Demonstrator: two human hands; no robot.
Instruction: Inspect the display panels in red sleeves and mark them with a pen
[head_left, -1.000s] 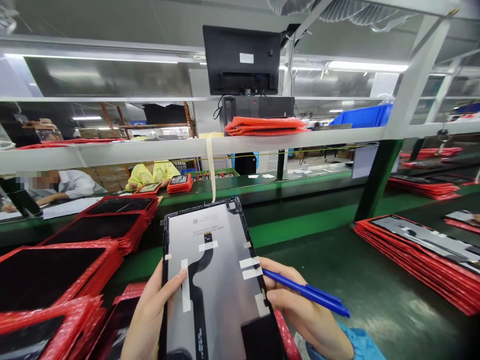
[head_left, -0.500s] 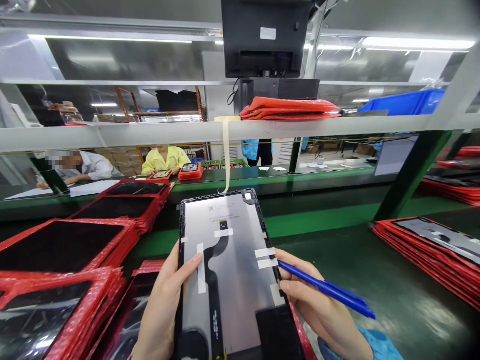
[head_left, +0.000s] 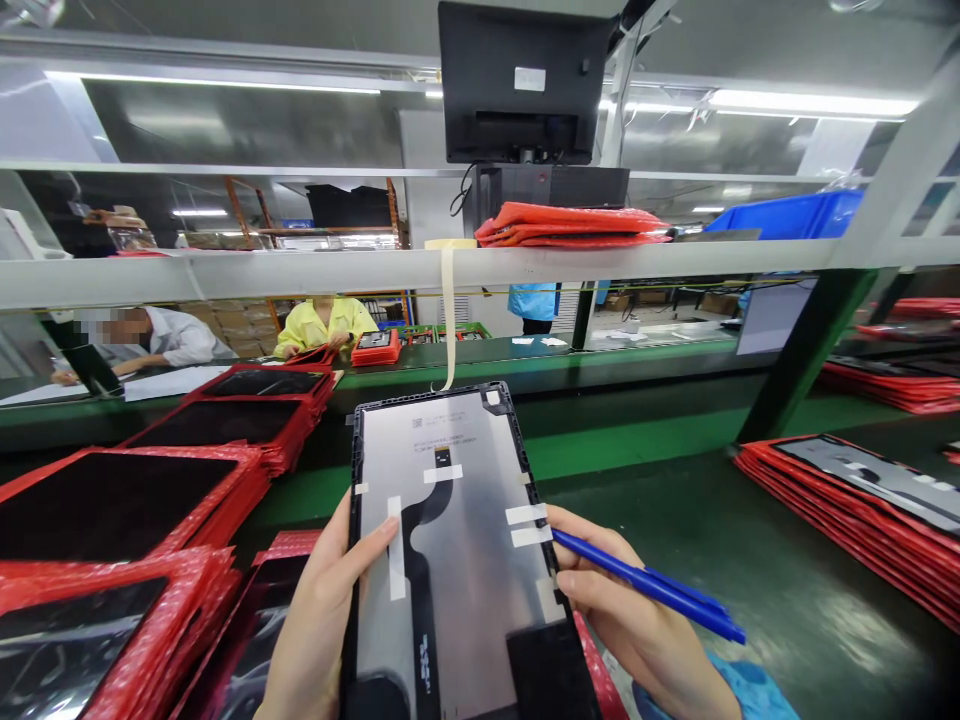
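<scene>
Now | left fingers (head_left: 373, 549) clasping flat, black-rimmed silvery panel (head_left: 476, 570) | right fingers (head_left: 592, 588) pinching slender blue pen-like tool (head_left: 651, 583)

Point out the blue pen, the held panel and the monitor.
Blue pen (head_left: 651, 584), head view: middle of its barrel.
Held panel (head_left: 471, 565), head view: bare silver back.
Monitor (head_left: 523, 100), head view: its back.

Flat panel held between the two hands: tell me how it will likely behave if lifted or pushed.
The flat panel is probably stiff: no sag shows between left hand and right hand. Its smooth silver back may be slippery. The thin black ribbon along it looks easily damaged.
</scene>
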